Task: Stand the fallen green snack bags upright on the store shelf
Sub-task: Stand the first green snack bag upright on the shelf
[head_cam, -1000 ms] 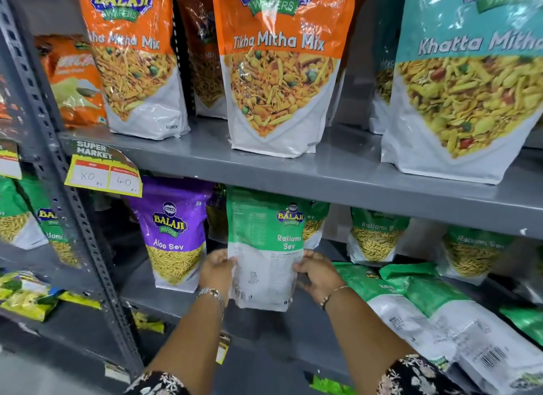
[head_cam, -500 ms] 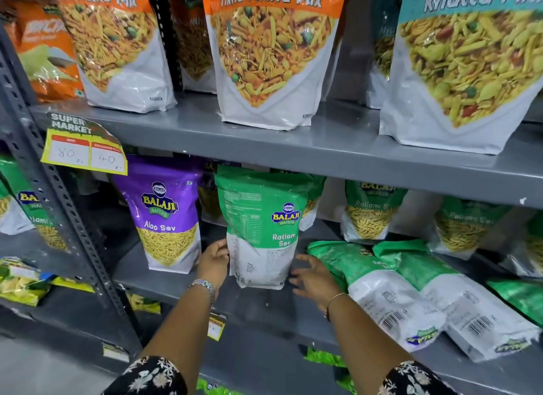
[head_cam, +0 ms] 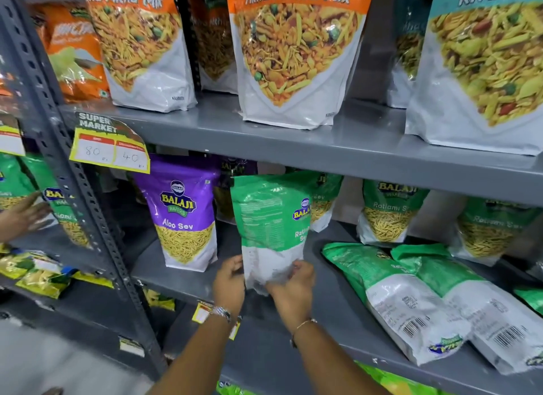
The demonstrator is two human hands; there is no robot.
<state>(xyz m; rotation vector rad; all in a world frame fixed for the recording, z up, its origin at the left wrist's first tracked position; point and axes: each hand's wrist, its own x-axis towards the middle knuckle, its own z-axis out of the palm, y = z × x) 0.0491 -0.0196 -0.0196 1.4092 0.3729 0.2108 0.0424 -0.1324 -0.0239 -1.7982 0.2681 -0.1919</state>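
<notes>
Bag (head_cam: 270,218) upright | left hand (head_cam: 228,283), right hand (head_cam: 292,288) gripping its white base

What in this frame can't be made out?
- Head view: bottom edge of the upright green bag, covered by the left hand and right hand.
- Third fallen bag, cut by the right edge.
- Printed text on the fallen bags, too small.
</notes>
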